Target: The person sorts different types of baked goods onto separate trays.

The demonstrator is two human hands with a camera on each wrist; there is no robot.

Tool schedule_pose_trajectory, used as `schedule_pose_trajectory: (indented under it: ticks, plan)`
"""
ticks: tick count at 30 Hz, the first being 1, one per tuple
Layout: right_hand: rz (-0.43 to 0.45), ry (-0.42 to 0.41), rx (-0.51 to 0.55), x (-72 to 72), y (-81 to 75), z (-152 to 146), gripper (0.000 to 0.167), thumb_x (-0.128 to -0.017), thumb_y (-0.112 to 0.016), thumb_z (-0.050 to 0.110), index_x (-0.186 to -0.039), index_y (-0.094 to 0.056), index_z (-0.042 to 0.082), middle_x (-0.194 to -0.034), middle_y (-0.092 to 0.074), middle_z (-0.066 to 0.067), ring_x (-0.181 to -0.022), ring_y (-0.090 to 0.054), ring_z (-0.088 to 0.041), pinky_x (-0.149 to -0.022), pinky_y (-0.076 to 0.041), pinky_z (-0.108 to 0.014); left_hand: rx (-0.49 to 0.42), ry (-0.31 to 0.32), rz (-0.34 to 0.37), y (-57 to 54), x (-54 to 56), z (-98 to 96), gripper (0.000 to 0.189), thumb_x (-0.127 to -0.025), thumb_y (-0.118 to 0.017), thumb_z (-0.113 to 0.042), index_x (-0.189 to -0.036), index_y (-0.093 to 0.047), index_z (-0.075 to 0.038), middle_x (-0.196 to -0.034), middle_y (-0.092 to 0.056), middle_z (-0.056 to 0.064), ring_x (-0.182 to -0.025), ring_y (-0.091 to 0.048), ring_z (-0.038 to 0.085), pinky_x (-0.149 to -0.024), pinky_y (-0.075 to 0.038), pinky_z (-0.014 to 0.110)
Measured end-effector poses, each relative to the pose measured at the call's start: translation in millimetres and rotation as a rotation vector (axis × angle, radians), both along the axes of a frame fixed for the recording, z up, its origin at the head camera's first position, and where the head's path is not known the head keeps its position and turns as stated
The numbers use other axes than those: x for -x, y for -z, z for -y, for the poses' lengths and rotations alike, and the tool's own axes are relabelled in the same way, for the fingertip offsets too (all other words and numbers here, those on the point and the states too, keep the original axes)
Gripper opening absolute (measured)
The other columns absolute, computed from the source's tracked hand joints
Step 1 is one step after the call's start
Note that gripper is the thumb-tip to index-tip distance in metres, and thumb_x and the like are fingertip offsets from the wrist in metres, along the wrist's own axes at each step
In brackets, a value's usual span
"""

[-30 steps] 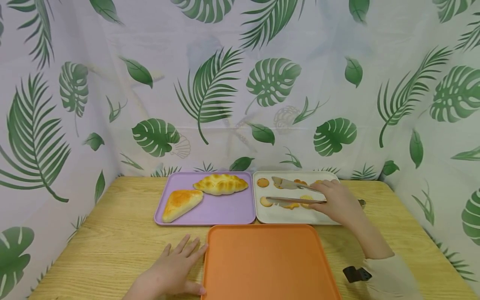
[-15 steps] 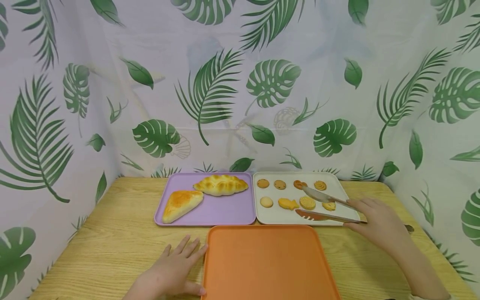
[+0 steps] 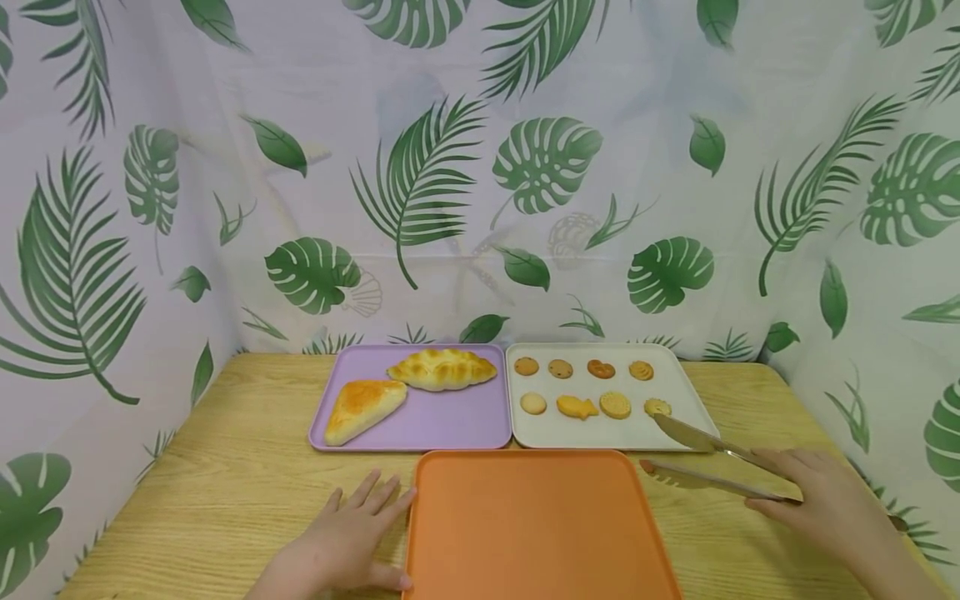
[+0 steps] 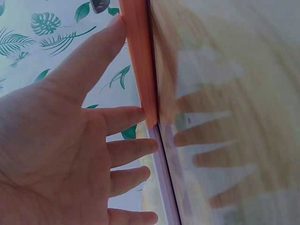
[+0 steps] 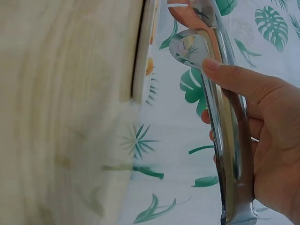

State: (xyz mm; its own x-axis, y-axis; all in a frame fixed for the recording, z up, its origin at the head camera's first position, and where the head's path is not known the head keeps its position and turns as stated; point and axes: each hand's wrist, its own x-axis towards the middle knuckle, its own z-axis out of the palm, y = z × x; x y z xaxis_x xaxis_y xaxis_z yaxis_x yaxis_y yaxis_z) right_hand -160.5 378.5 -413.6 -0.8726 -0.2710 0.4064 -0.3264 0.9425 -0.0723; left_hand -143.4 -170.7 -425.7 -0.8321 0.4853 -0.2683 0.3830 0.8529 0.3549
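My right hand (image 3: pixel 825 500) grips a pair of metal tongs (image 3: pixel 738 452) around their arms, thumb on one side and fingers on the other in the right wrist view. The tongs' tips are spread, with nothing between them. One tip overlaps the end cookie (image 3: pixel 657 407) at the white tray's front right; the other hangs over the wood beside the orange tray (image 3: pixel 540 525). My left hand (image 3: pixel 341 542) lies with fingers straight and spread at the orange tray's left edge, thumb and a fingertip right at the rim. No food lies on the orange tray.
A white tray (image 3: pixel 701 400) at the back right bears several cookies in two rows. The purple tray (image 3: pixel 450 421) to its left bears a triangular bread (image 3: pixel 363 410) and a braided loaf (image 3: pixel 442 369). Leaf-printed cloth (image 3: pixel 480 208) encloses the wooden table (image 3: pixel 240 433) behind and at the sides.
My right hand has drawn the tongs back, rightward and toward me from over the white tray, uncovering the cookies. My left hand has kept its place.
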Motion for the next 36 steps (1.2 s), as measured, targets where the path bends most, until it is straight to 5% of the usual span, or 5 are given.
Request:
schedule_pose_trajectory:
  ticks: [13,36]
  plan:
    - [0.240,0.122,-0.028,-13.2,8.7,-15.5,0.064,-0.067,-0.085,0.043,-0.112,-0.070,0.000,-0.100,-0.071,-0.020,-0.087,-0.063,-0.042,-0.074,-0.049,-0.057,-0.004,-0.007,-0.012,0.3,-1.4,0.1,0.102,-0.072,-0.072,-0.063,-0.152,-0.033,-0.014,-0.158,-0.030,0.019,-0.148,-0.018,0.044,-0.106,-0.019,0.078]
    - [0.428,0.218,-0.164,-3.6,16.5,-27.4,0.071,-0.070,-0.079,0.054,-0.118,-0.063,0.005,-0.104,-0.070,-0.018,-0.093,-0.060,-0.046,-0.067,-0.047,-0.060,0.016,-0.009,0.000,-0.5,-0.3,-1.4,0.102,-0.073,-0.069,-0.065,-0.153,-0.031,-0.015,-0.160,-0.027,0.017,-0.149,-0.014,0.043,-0.107,-0.017,0.077]
